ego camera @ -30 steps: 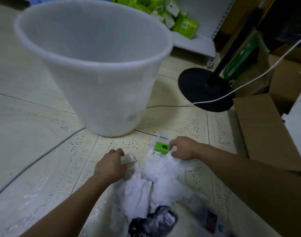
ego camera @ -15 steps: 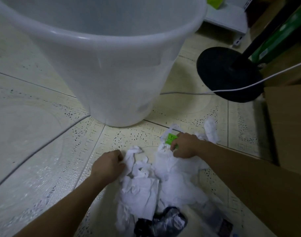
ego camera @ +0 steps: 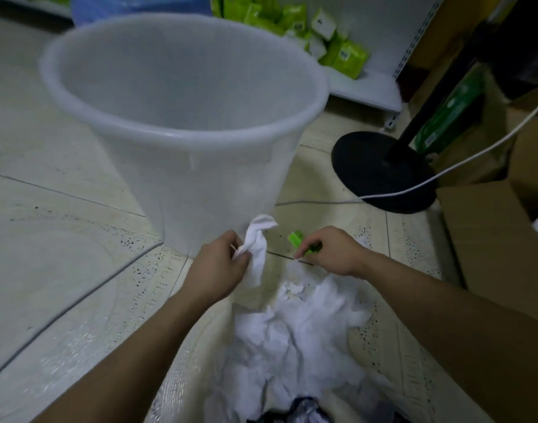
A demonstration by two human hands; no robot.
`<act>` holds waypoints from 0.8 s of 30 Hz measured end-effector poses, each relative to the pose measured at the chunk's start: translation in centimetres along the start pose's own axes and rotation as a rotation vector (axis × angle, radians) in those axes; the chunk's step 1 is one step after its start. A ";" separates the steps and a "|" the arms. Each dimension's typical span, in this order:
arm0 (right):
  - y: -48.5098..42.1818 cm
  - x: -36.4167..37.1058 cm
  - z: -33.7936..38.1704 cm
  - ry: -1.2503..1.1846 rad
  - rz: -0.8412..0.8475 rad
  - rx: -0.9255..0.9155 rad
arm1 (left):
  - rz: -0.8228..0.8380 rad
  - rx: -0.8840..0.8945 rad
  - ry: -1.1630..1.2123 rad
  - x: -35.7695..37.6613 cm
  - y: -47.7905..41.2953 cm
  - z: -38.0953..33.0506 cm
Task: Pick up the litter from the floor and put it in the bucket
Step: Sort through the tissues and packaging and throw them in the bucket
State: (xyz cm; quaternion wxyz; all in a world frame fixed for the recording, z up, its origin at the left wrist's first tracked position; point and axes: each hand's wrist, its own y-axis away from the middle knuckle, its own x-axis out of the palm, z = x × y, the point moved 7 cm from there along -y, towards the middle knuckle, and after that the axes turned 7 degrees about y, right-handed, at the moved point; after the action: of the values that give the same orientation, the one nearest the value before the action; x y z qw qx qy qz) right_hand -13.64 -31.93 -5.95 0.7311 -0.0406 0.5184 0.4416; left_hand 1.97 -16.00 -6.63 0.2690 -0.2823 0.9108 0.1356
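Note:
A large translucent white bucket (ego camera: 249, 178) stands on the tiled floor just beyond my hands, and nothing shows inside it. My left hand (ego camera: 217, 268) is shut on a crumpled white tissue (ego camera: 257, 245), held up close to the bucket's near wall. To its right, my right hand (ego camera: 330, 251) pinches a small green wrapper (ego camera: 296, 239) just above the floor. A heap of white crumpled paper (ego camera: 295, 328) lies on the floor below both hands, with a dark crinkled wrapper (ego camera: 301, 412) at the bottom edge.
A black round stand base (ego camera: 374, 166) with a pole and a white cable (ego camera: 463, 161) sits right of the bucket. Cardboard boxes (ego camera: 487, 236) line the right side. A low white shelf with green packets (ego camera: 338, 53) stands behind.
Both hands have lifted off the paper heap toward the bucket: the left now holds a white tissue up, the right has raised the green wrapper. The camera tilted up.

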 end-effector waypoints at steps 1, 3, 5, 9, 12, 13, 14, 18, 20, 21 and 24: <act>0.5 -1.1 0.4 0.000 -0.045 -0.010 | -0.012 0.025 0.026 -0.3 0.1 -1.3; 1.7 -3.6 1.3 -0.013 -0.128 -0.033 | -0.025 0.085 0.046 -1.0 0.4 -4.4; 3.3 -6.5 2.2 -0.063 -0.240 -0.044 | -0.044 0.160 0.054 -1.8 0.8 -7.9; 7.0 -13.2 3.4 -0.178 -0.511 -0.101 | -0.164 0.348 0.084 -5.1 1.8 -15.5; 9.1 -17.4 5.7 -0.309 -0.627 -0.195 | -0.353 0.445 0.108 -9.1 2.1 -20.2; 9.5 -18.5 6.7 -0.356 -0.659 -0.219 | -0.434 0.441 0.116 -10.8 2.0 -21.2; 9.8 -19.4 7.8 -0.402 -0.690 -0.242 | -0.502 0.426 0.116 -12.4 1.9 -22.1; 9.0 -20.3 12.5 -0.490 -0.778 -0.311 | -0.552 0.287 0.107 -17.3 -0.1 -22.1; 7.7 -19.2 14.8 -0.501 -0.749 -0.316 | -0.468 0.125 0.296 -18.6 -1.4 -19.8; 6.9 -18.5 15.7 -0.502 -0.728 -0.314 | -0.414 0.030 0.468 -19.0 -1.8 -18.4; 5.0 -16.8 17.4 -0.372 -0.658 -0.265 | -0.287 -0.124 0.878 -19.2 -2.2 -15.9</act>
State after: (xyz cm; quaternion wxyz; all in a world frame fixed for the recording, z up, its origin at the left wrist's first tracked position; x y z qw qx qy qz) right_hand -5.68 -30.05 17.35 0.9033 -0.2176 0.2752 0.2468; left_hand 10.05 -15.65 17.03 -0.1432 -0.4516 0.8805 0.0190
